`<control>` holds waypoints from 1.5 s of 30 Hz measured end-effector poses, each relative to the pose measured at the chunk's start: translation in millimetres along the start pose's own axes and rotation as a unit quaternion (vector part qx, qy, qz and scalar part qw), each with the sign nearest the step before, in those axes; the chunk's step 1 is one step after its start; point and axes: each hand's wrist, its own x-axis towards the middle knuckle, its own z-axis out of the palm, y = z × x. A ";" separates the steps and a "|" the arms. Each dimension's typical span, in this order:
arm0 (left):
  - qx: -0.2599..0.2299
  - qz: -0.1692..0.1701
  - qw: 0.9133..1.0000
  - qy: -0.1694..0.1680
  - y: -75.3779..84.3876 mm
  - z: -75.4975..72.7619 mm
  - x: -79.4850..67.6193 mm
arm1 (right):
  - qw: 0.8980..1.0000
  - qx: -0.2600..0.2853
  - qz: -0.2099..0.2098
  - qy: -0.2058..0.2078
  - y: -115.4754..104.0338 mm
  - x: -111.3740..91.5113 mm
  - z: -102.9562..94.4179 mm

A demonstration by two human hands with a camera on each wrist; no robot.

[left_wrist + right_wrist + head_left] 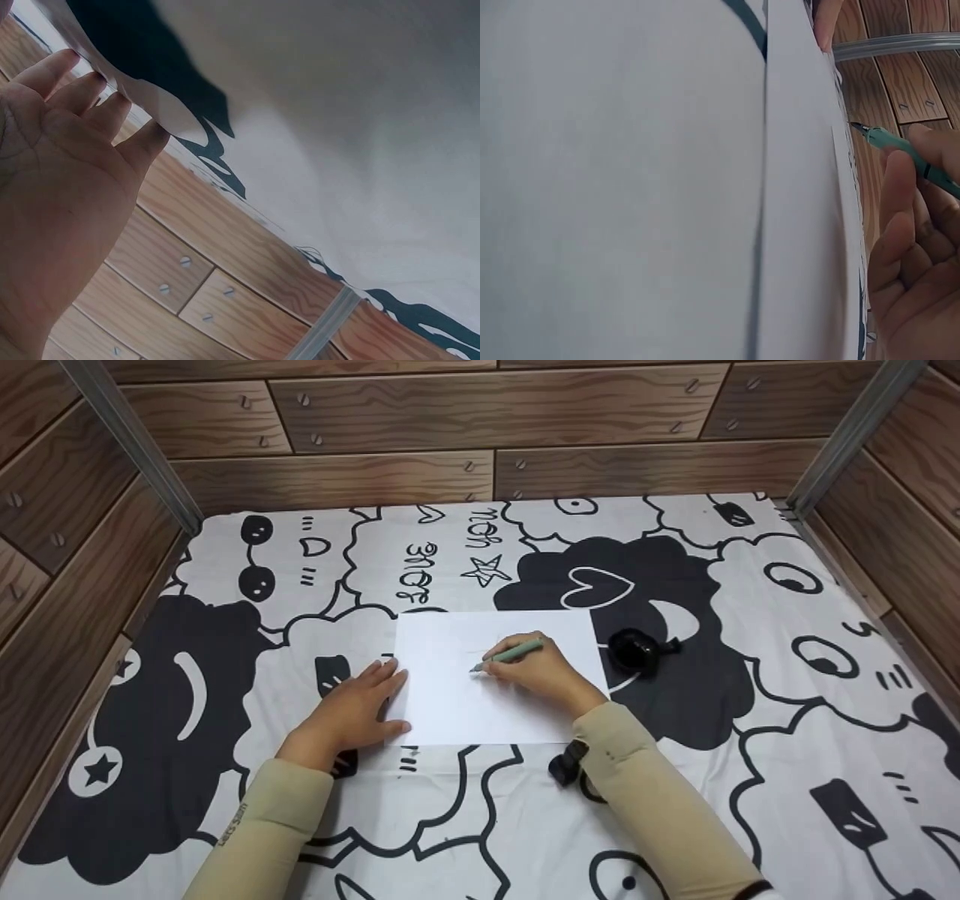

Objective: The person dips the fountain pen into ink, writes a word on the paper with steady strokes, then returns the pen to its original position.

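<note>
A white sheet of paper (450,705) lies on the patterned cloth, with a few faint lines near its middle. My right hand (536,671) pinches a green fountain pen (519,651) between thumb and fingers, its tip right at the paper. In the right wrist view the dark pointed nib of the pen (889,141) shows ahead of the fingertips. At the paper's left edge my left hand (360,709) rests flat, fingers extended and thumb spread over the lower left part. The left wrist view shows the left hand (67,187) with its fingertips against the surface.
A glossy black rounded object (634,651) with a short stub stands right of the paper. Beside the right sleeve sits a small black item (566,765). The black-and-white cartoon cloth (420,810) covers the table, with wood-print walls (480,412) around it and metal posts at the back corners.
</note>
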 end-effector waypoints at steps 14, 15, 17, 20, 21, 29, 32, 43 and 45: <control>0.002 0.005 1.000 0.006 1.1 -0.7 -0.4 | 0.994 -0.034 0.002 0.104 10.4 2.9 -15.4; 0.002 0.005 1.000 0.007 1.0 -0.7 -0.4 | 0.993 -0.038 0.006 0.108 10.5 2.8 -16.0; 0.002 0.006 1.000 0.007 0.9 -0.8 -0.5 | 0.992 -0.047 0.011 0.116 10.9 2.8 -16.9; 0.003 0.004 1.000 0.006 0.8 -0.8 -0.3 | 0.991 -0.055 0.020 0.124 11.5 2.8 -17.5; 0.003 0.003 1.000 0.006 0.8 -0.8 -0.2 | 0.990 -0.057 0.022 0.125 11.6 2.7 -17.5; 0.007 -0.001 1.000 -0.001 2.1 -2.0 0.3 | 0.990 -0.063 0.043 0.118 11.9 2.8 -18.1; 0.008 -0.001 1.000 -0.002 2.3 -2.2 0.2 | 0.990 -0.063 0.045 0.117 12.3 2.8 -18.1; 0.005 -0.001 1.000 -0.003 2.0 -2.2 0.3 | 0.990 -0.066 0.039 0.119 14.0 -0.5 -19.4; 0.005 -0.002 1.000 -0.003 1.5 -2.0 0.3 | 0.990 -0.068 0.036 0.117 13.8 -1.9 -20.1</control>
